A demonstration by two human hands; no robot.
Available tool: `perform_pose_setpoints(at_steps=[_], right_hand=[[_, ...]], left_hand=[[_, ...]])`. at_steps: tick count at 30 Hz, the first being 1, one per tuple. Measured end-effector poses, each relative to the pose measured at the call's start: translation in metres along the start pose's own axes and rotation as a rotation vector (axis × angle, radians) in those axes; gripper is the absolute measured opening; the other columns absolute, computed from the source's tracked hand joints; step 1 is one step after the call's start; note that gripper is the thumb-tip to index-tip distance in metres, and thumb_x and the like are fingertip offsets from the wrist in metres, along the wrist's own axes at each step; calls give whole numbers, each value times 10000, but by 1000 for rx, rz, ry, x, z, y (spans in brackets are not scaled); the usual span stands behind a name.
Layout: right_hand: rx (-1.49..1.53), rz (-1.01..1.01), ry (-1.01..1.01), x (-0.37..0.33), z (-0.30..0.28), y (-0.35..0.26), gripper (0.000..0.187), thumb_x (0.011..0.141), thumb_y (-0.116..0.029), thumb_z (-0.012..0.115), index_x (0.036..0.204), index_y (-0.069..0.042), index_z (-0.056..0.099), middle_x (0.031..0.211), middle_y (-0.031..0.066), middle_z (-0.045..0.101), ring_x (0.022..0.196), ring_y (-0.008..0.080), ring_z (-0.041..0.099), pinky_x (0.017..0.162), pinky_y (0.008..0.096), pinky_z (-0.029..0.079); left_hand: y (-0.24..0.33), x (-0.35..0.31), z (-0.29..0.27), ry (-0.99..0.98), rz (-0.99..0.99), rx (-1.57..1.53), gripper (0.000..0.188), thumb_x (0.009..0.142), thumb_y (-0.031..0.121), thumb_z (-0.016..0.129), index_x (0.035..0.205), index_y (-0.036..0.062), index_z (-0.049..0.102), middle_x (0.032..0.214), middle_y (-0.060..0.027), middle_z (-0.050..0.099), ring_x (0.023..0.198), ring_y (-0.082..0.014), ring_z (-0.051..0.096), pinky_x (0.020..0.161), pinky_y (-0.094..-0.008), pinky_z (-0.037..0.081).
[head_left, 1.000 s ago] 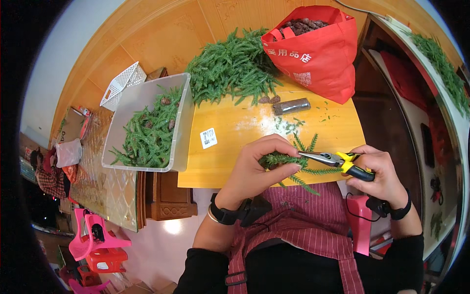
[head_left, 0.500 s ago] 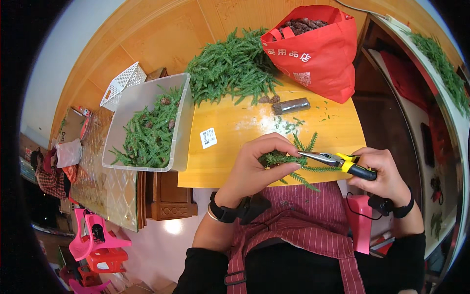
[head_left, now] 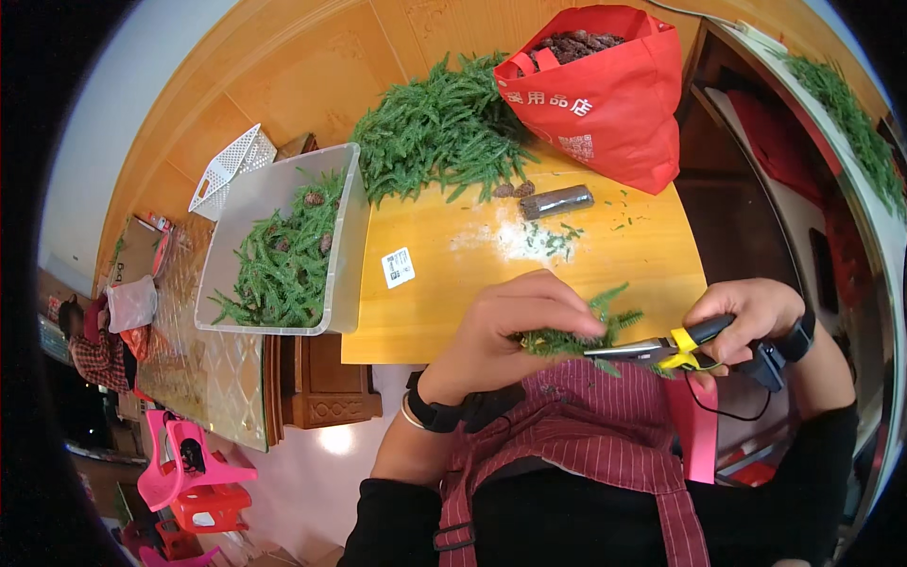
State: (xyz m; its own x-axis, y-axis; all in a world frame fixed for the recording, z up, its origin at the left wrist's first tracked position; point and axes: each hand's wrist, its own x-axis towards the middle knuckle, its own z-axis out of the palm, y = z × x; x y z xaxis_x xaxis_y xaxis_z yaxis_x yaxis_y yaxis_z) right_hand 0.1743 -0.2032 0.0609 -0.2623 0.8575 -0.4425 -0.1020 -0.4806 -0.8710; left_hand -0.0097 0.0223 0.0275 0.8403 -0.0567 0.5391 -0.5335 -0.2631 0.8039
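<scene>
Above my lap at the table's front edge, my left hand [head_left: 520, 326] pinches a green artificial pine sprig [head_left: 605, 326] between thumb and fingers. Its needles fan out to the right of the fingertips. Wrapped around the handles of long-nosed pliers [head_left: 675, 350], my right hand [head_left: 756, 317] holds them level, the silver jaws pointing left. The jaw tips lie against the sprig's lower part, close to my left fingers. Whether they grip a stem or wire there is hidden among the needles. The plier handles are yellow and black.
On the yellow table [head_left: 444, 302] lie a green sprig pile [head_left: 435, 132], a plastic-wrapped dark bundle [head_left: 557, 201], two pine cones [head_left: 515, 190] and clippings. A red bag [head_left: 605, 113] of cones stands behind. Left is a clear bin [head_left: 346, 227] with sprigs and cones; a person [head_left: 94, 345] is far left.
My right hand has turned and the pliers tilt differently, their handles now rising to the right. The jaws have dropped lower along the sprig, which has turned in my left hand.
</scene>
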Motion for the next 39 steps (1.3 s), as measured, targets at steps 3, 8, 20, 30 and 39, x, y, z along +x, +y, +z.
perform_pose_setpoints(at_steps=[3, 8, 20, 30, 39], right_hand=[[463, 24, -298, 6, -14, 18, 265, 853, -180, 550, 720, 49, 543, 529, 26, 476, 725, 258, 588, 654, 328, 464], [140, -8, -190, 3, 4, 3, 263, 885, -199, 515, 848, 55, 567, 744, 108, 625, 872, 228, 608, 742, 303, 478], [-1205, -457, 871, 3, 53, -12, 263, 657, -204, 716, 784, -8, 595, 797, 106, 590, 879, 319, 550, 830, 415, 406], [-1415, -579, 957, 16, 43, -2, 236, 606, -171, 737, 678, -34, 559, 844, 85, 611, 910, 304, 544, 770, 392, 437], [-1382, -669, 936, 19, 36, 5, 251, 602, -174, 746, 642, -40, 538, 686, 67, 550, 792, 293, 543, 704, 367, 457]], left_hand=[[2, 4, 1, -64, 84, -99, 230, 601, -61, 686, 815, 21, 664, 826, -81, 602, 760, -213, 571, 668, -276, 445], [5, -1, -5, 18, -20, -62, 211, 611, -63, 681, 802, 21, 655, 812, -76, 595, 745, -196, 561, 663, -272, 440], [-7, -5, 0, 353, -165, 21, 195, 655, -66, 668, 830, 0, 612, 832, -71, 577, 792, -156, 548, 708, -256, 433], [-4, -6, 5, 313, -219, -145, 169, 680, -64, 645, 838, -21, 603, 837, -92, 562, 780, -153, 543, 689, -251, 474], [-7, -6, 4, 279, -235, -195, 160, 665, -66, 643, 813, -11, 618, 828, -92, 561, 766, -154, 540, 690, -254, 438]])
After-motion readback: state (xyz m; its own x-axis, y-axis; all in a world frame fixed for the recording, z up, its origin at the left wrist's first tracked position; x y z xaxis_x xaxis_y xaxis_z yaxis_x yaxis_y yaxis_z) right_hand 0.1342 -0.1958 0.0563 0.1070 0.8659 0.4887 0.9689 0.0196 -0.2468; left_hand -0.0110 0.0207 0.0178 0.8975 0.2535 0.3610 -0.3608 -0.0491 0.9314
